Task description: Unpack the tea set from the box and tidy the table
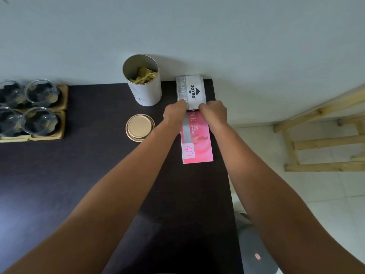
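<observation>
Head view, items on my desk (98, 175): four glass cups (42, 93) set out on wooden trays (63, 123) at 9 o'clock; open tea canister (144, 82) at 12 o'clock, its gold lid (140, 127) lying off just nearer me. My left hand (175, 113) and right hand (214, 112), each grip curled shut, pinch the near edge of the white stamp-pad box (192, 91) at 1 o'clock, above the pink booklet (197, 143). Judged status: unpacking looks done; tidying left, lid not yet on.

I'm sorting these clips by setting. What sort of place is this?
Probably a room in a home or small office: a dark table against a plain wall, a tiled floor and a wooden stool.
</observation>
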